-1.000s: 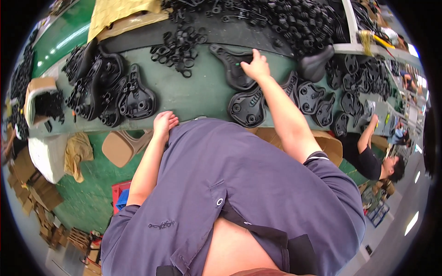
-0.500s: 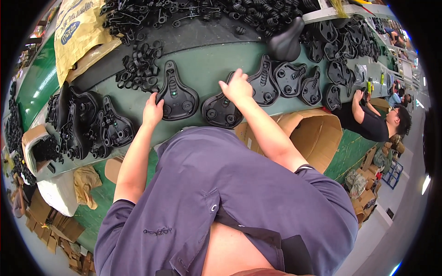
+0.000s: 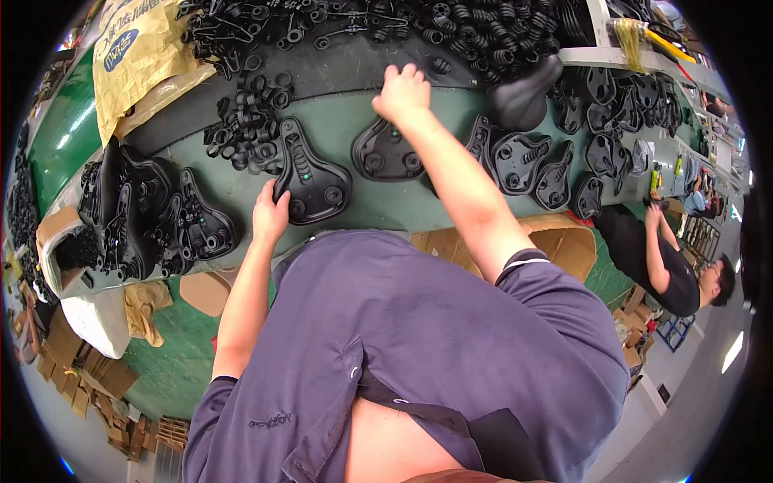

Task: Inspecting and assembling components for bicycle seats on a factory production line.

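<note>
Upside-down black bicycle saddles lie in a row on the green worktop (image 3: 241,189). My left hand (image 3: 271,213) is closed at the left rim of one bicycle saddle (image 3: 326,177), whose underside faces up. Farther out, my right hand (image 3: 403,95) has its fingers curled over the nose end of a second bicycle saddle (image 3: 385,154). My hand and wrist hide that nose, so the exact hold is partly covered. To the right of my forearm lie more overturned saddles (image 3: 515,165). One saddle (image 3: 523,95) stands with its smooth top showing.
Black ring-shaped clamps (image 3: 250,121) are heaped left of the near saddle. Springs (image 3: 499,36) and wire frames pile up at the back on a dark mat (image 3: 338,72). More saddles (image 3: 133,209) crowd the left. A cardboard box (image 3: 555,245) stands below the edge; a co-worker (image 3: 664,253) is at right.
My right hand has moved away from me, and the saddle under it has shifted farther across the worktop. My left hand stays at its saddle's rim. The view has shifted slightly.
</note>
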Action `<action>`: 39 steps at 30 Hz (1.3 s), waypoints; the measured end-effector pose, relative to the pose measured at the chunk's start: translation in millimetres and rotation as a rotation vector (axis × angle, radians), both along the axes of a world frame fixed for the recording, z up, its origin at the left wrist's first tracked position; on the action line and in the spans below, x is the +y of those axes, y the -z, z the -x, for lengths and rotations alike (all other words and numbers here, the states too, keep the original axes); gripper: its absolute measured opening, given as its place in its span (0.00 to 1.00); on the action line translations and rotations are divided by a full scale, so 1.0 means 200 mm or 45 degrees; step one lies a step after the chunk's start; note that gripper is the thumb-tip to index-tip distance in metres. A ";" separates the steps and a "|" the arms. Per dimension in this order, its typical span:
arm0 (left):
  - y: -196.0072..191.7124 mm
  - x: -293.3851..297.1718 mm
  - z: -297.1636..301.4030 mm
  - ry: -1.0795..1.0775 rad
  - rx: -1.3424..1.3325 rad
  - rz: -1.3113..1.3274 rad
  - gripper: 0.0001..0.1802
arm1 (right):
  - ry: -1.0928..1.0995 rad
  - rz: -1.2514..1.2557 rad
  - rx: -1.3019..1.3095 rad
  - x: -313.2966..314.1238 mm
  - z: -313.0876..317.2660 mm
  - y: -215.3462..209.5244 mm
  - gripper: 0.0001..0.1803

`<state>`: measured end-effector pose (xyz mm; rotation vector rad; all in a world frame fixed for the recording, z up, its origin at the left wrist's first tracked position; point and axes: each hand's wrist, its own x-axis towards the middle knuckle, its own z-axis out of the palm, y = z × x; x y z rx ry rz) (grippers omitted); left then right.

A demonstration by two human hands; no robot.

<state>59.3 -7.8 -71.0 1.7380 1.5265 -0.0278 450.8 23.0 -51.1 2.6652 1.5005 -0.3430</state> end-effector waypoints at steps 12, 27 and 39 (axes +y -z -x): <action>-0.02 0.08 -0.15 0.033 -0.058 -0.024 0.32 | 0.093 -0.117 0.174 0.32 -0.49 0.07 0.30; -0.25 0.10 -0.33 -0.073 -0.825 0.042 0.23 | -0.038 -0.204 1.301 -0.10 0.16 -0.32 0.28; -0.35 -0.06 -0.15 -0.083 -0.812 -0.114 0.26 | -0.162 -0.288 1.473 -0.55 0.66 -0.28 0.27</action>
